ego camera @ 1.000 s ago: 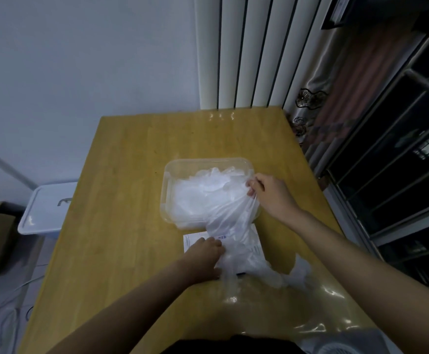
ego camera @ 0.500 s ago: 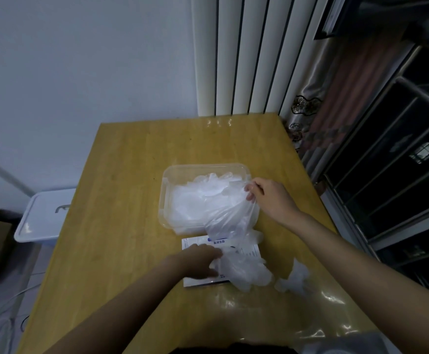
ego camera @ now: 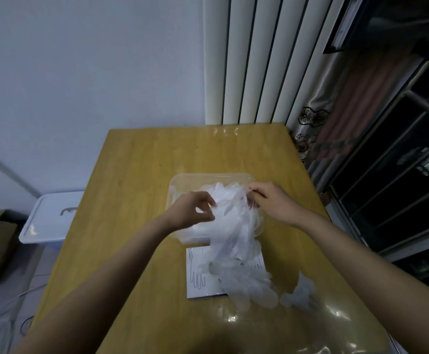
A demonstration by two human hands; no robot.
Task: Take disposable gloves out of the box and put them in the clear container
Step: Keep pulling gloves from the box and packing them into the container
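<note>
**Thin gloves are being moved from box to clear container**

The gloves are very light, soft and floppy, and most likely a bit slippery. They seem to cling together, so a whole bunch may be dragged along when one is pulled. They are best taken by a pinch at the top edge and lifted slowly, so that nothing is torn.

A long bunch is hung from the clear container down onto the box. A heap is already lying inside the container. One loose glove is left on the counter, near the box.

The top of the bunch is pinched by the right grip over the container's right side. The left grip is held with curled fingers right at the film. Whether any film is caught there cannot be told.

Half a second ago the left grip was laid on the box. Now it has been lifted up to the container. The right grip has been kept in nearly the same spot.
</note>
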